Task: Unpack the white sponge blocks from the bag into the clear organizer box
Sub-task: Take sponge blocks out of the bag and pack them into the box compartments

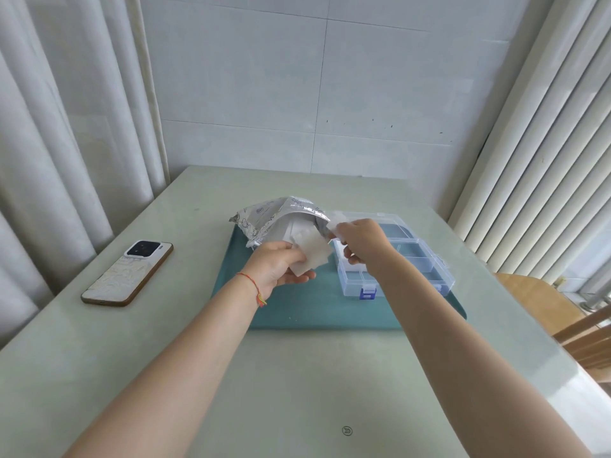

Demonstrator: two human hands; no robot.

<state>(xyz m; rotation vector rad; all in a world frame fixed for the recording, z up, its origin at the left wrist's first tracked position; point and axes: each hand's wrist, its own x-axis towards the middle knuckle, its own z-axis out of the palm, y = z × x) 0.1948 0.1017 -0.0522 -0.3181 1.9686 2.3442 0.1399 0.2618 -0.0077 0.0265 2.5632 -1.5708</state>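
While pinched, sponge block (336, 219) above right hand (363, 241)

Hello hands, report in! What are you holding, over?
Left hand grips sponge blocks at the bag mouth. Right hand pinches one block above the organizer box. Nothing blocking.

Two bare forearms and hands of one person, seen from above

Both arms are uncovered up to the lower edge of the picture, so no sleeve is visible on either side. The left hand (281, 267) has a thin red string bracelet (253, 285) around the wrist, with a small knot or tassel hanging at the end (it seems to have some yellow and green threads, but it is too small to be sure). The right hand (362, 242) wears nothing on the wrist, and no ring or watch shows on it.
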